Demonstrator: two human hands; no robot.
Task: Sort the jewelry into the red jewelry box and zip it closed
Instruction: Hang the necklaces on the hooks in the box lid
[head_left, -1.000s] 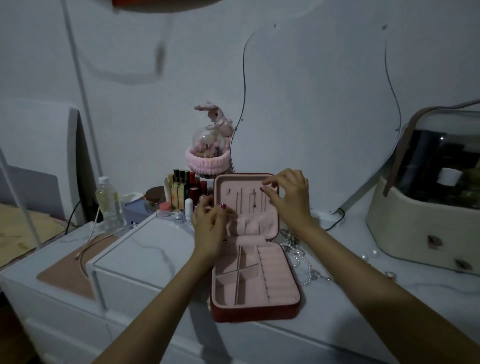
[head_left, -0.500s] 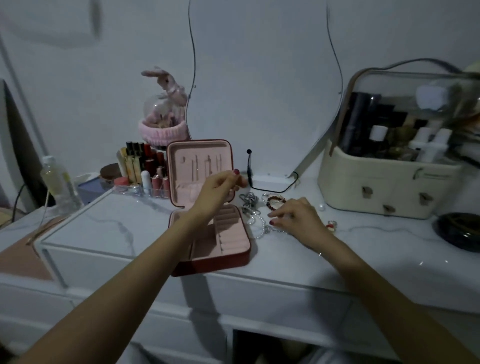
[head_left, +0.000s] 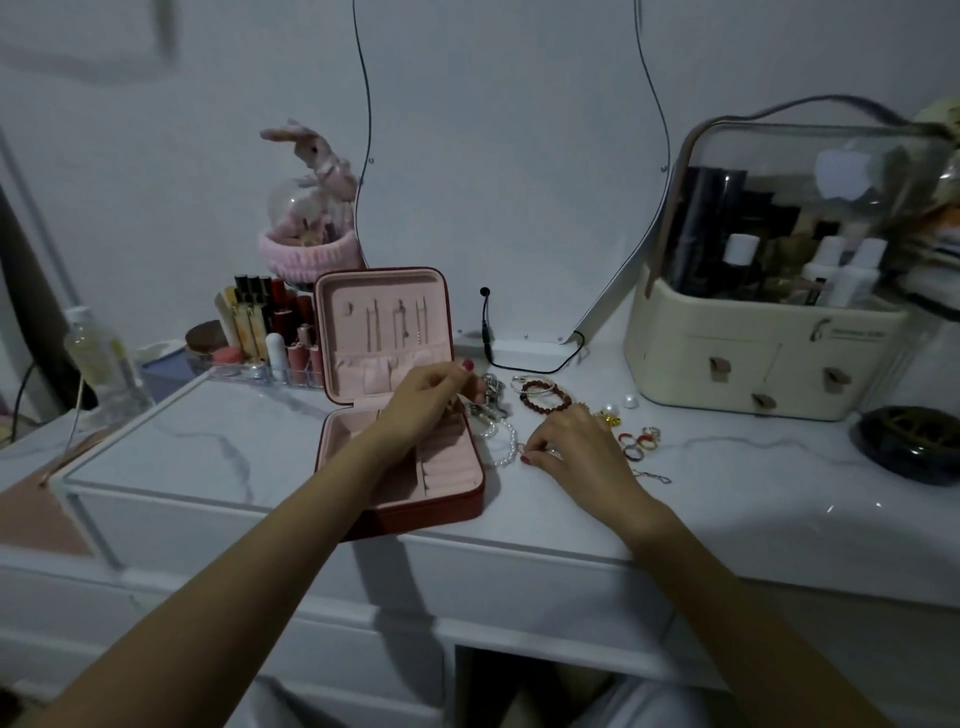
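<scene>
In the head view, the red zip-around jewelry box with its pink velvet lining (head_left: 400, 462) is being kept open on the white marble-patterned dresser top (head_left: 727, 493), lid upright, tray seemingly bare. The left hand (head_left: 426, 402) is being held over the tray's right edge, fingers curled at the tangle of silver chains (head_left: 491, 400); whether a chain is actually being pinched cannot be told. The right hand (head_left: 571, 447) is being lowered onto the white pearl-bead strand (head_left: 506, 447), fingertips pinching near its end. The dark red beaded bracelet (head_left: 545, 397) and the small coloured rings (head_left: 641, 441) are lying just beside. The strand is probably best lifted slowly, so neighbouring chains are not dragged along.
</scene>
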